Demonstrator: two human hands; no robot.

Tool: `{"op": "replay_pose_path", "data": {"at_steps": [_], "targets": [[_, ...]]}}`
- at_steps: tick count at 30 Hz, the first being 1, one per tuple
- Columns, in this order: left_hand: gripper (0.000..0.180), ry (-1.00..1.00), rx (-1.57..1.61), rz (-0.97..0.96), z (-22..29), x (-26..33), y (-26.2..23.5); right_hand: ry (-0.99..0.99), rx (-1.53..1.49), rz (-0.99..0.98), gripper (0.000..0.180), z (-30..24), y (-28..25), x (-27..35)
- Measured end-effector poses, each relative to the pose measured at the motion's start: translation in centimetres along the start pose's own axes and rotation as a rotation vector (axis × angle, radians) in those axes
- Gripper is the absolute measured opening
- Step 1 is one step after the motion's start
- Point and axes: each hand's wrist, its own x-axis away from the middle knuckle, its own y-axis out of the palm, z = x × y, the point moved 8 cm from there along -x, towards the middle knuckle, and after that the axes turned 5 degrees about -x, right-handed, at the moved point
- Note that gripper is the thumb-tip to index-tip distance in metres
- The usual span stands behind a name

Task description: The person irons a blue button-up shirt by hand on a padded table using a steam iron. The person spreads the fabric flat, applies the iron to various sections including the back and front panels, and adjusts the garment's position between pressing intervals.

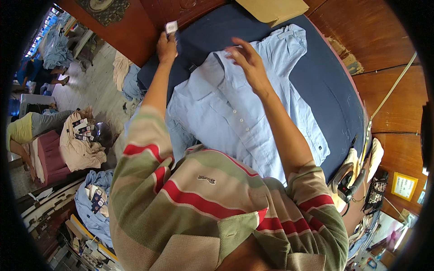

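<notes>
Apparently light, soft and easily creased, the blue shirt [242, 113] is best held at its shoulders [186, 90]; left hand [167, 49] pinches a white tag [171, 27], right hand [251, 65] loosely open.

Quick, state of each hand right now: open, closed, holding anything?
Left hand: closed, holding a small, roughly rectangular white tag-like item.
Right hand: open, nothing visibly held, over the light blue fabric button-front shirt.

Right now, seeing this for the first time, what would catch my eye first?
Probably the light-blue shirt, spread across the dark blue surface in the upper middle. Then the two hands: the left hand holding a small white tag left of the collar, the open right hand over the shirt.
</notes>
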Motion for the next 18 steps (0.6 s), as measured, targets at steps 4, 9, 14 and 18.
{"op": "replay_pose_path", "data": {"at_steps": [4, 9, 14, 18], "targets": [[0.056, 0.142, -0.654, 0.491, -1.2, 2.9, -0.5, -0.016, 0.318, 0.301, 0.036, 3.7, -10.2, 9.4], [0.057, 0.575, -0.678, 0.186, 4.9, 7.4, 6.8, -0.038, 0.699, 1.027, 0.027, 2.3, -25.9, 26.6], [0.040, 0.516, -0.838, -0.304, 8.3, 6.5, 13.5, 0.183, 1.204, 1.286, 0.035, 0.1, -34.6, 38.2], [0.036, 0.662, -1.246, -0.302, 9.8, 3.7, 16.7, 0.348, 1.453, 0.979, 0.039, 2.4, -33.0, 39.2]]}}
